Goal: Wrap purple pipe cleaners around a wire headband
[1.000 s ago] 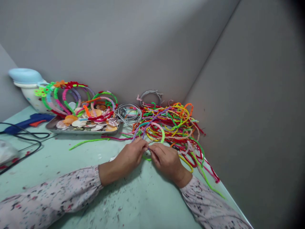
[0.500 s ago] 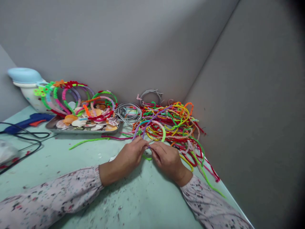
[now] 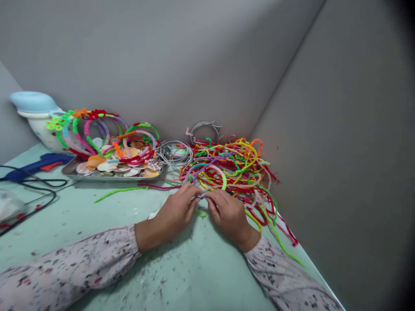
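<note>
Head camera view, center of the frame: a person's left hand [image 3: 177,211] and right hand [image 3: 228,216] meet almost fingertip to fingertip, each closed in a tight pinch on a short stretch of purple fuzzy stem [image 3: 203,196]. The stem lies directly between the two hands. Just beyond the fingers, a multicolored loop [image 3: 224,181] arches upward, purple and teal on its left side, pink and bright green on its right; where its ends meet the hands is hidden by the fingers.

Right of center, behind and beside the right hand, a tangled pile of fuzzy stems [image 3: 240,168] spreads over the pale green tabletop [image 3: 194,276]. A coil of gray wire [image 3: 177,166] sits at the pile's left. Left of center, fuzzy headbands [image 3: 88,134] rest upon shells [image 3: 106,166] in a metal tray [image 3: 110,178]. At far left lies a blue glue gun [image 3: 35,167]; a container with a light blue lid [image 3: 34,102] leans in the upper left.
</note>
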The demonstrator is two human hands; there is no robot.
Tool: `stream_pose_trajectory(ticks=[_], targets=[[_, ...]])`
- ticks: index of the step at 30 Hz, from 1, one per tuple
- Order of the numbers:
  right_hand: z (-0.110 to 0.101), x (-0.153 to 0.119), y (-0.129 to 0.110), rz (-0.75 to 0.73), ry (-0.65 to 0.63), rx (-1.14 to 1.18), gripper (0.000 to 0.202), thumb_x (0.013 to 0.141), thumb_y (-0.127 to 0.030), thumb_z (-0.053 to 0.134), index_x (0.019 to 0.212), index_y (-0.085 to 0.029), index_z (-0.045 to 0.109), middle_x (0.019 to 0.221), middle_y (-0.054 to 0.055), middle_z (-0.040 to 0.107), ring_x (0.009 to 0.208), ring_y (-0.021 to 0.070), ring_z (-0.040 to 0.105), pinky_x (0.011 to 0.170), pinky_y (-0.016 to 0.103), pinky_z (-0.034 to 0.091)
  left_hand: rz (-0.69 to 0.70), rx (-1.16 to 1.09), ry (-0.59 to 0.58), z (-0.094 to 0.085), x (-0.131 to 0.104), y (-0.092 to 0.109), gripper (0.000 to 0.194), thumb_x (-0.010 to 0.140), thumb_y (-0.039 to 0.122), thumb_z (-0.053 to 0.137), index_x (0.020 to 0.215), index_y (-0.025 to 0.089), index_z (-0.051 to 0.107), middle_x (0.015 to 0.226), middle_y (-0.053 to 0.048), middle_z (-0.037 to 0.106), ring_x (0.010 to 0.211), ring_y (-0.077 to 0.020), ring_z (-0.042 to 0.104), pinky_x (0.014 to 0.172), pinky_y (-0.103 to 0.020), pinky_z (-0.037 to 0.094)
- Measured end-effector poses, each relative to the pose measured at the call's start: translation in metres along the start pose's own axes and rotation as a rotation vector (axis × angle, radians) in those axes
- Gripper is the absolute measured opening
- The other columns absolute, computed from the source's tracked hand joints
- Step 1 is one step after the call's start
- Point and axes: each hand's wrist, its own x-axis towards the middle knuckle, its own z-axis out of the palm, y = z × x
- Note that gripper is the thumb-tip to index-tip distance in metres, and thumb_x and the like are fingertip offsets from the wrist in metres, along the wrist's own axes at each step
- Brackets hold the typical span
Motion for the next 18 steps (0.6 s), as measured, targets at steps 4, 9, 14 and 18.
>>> stream_pose_trajectory(ticks=[4,9,14,18], targets=[[0.002,0.001,0.004,0.168,0.117,0.03,0.015,0.091,-0.017,0.048,0.1,-0.018,0.059,0.092,0.007,0.068,0.087,0.0179,0.064,0.076,0.029,0.051,0.061,-0.027,0.145,-0.005,-0.002,0.007,0.034,0.088,0.01,0.047,0.12,0.019,0.049,0.126,-0.011,0.048,0.104,-0.0177,0.055,0.076,-0.027,0.052],[0.003,0.001,0.004,0.295,0.214,0.035,0.014,0.091,-0.021,0.048,0.097,-0.018,0.06,0.086,0.005,0.066,0.081,0.0177,0.063,0.073,0.03,0.051,0.045,-0.064,0.217,-0.007,-0.001,0.008,0.026,0.086,0.01,0.049,0.111,0.018,0.053,0.114,-0.01,0.05,0.088,-0.0143,0.058,0.072,-0.026,0.052],[0.003,-0.001,0.0,0.248,0.212,0.115,0.014,0.09,-0.018,0.049,0.099,-0.019,0.059,0.09,0.005,0.066,0.086,0.0172,0.063,0.076,0.029,0.051,0.017,-0.027,0.111,-0.002,0.0,-0.001,0.037,0.086,0.007,0.046,0.12,0.02,0.051,0.122,-0.01,0.049,0.102,-0.0178,0.057,0.083,-0.031,0.052],[0.003,-0.001,0.001,0.224,0.209,0.138,0.014,0.089,-0.016,0.049,0.098,-0.02,0.059,0.091,0.005,0.065,0.088,0.0167,0.062,0.077,0.028,0.051,0.008,0.028,0.073,0.001,-0.001,-0.003,0.034,0.083,0.007,0.048,0.114,0.021,0.056,0.124,-0.01,0.047,0.107,-0.0206,0.055,0.084,-0.033,0.052]])
